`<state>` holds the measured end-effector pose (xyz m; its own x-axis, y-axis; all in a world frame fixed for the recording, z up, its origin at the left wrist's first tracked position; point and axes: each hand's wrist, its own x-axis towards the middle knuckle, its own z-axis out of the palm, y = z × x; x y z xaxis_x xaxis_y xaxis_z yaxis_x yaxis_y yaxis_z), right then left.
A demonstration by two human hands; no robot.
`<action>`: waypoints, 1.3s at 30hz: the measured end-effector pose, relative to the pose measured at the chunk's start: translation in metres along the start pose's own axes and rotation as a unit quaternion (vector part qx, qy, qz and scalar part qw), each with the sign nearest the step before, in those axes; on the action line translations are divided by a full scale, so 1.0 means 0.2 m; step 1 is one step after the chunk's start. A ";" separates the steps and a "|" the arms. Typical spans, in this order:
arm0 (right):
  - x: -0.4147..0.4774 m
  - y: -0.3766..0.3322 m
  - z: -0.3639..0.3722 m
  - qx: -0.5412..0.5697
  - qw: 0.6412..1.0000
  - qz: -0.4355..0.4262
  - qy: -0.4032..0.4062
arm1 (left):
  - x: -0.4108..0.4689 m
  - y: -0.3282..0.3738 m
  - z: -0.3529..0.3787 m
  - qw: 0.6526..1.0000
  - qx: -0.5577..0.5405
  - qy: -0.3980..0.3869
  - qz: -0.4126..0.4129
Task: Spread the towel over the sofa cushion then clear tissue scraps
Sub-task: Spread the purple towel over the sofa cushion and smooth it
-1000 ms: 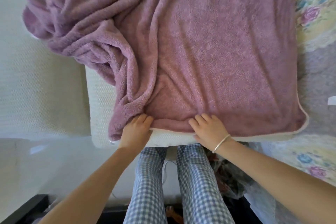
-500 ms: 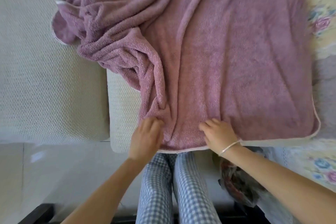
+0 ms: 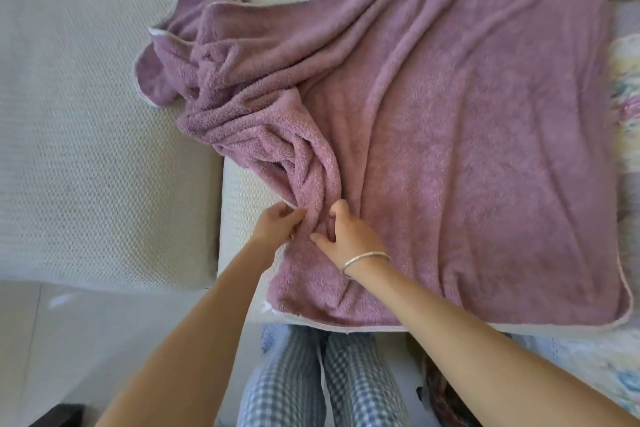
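Observation:
A mauve fleecy towel (image 3: pixel 467 135) lies over the cream sofa cushion (image 3: pixel 242 204). Its right part is flat; its left part is bunched in thick folds that spill onto the neighbouring cushion. My left hand (image 3: pixel 277 224) pinches the bunched fold near the towel's front left. My right hand (image 3: pixel 346 236), with a silver bangle on the wrist, presses its fingers into the same fold from the right. The two hands almost touch. I see no tissue scraps.
A second cream cushion (image 3: pixel 97 135) fills the left. A floral cloth (image 3: pixel 623 94) runs along the right edge and front right corner. My legs in blue checked trousers (image 3: pixel 311 381) stand against the sofa front, on pale floor (image 3: pixel 52 340).
Both hands left the towel's front hem and moved up into the bunched fold, coming close together. The view has shifted, so the towel now sits further right and lower.

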<state>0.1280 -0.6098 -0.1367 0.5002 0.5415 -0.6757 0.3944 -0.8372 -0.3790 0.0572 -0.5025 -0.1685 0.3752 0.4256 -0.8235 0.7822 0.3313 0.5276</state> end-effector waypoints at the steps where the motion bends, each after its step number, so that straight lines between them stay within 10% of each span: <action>1: 0.02 -0.01 -0.01 -0.003 1.000 0.010 0.004 | 0.01 0.01 -0.02 1.000 -0.024 -0.009 0.009; 7: 0.03 -0.10 0.03 0.009 0.998 0.059 -0.005 | -0.02 0.01 -0.31 0.959 -0.280 -0.051 0.013; 14: -0.03 -0.41 0.21 -0.044 0.986 0.003 0.163 | 0.04 -0.13 -0.94 0.953 -0.244 0.178 0.023; 19: -0.01 -0.73 0.45 -0.069 0.997 -0.041 -0.006 | 0.05 -0.25 -1.37 0.942 -0.214 0.258 0.033; 31: 0.00 -0.84 0.55 -0.277 0.956 -0.093 -0.026 | 0.19 -0.30 -1.40 0.979 -0.180 0.088 -0.027; 39: -0.10 -0.71 0.56 -0.310 0.905 -0.031 -0.289 | 0.28 -0.04 -1.30 0.974 -0.222 -0.035 -0.025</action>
<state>-0.0243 -0.5109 -0.1401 0.0462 0.3043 -0.9514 0.8544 -0.5056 -0.1202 -0.0565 -0.2629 -0.1649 0.3881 0.3457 -0.8543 0.5134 0.6887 0.5119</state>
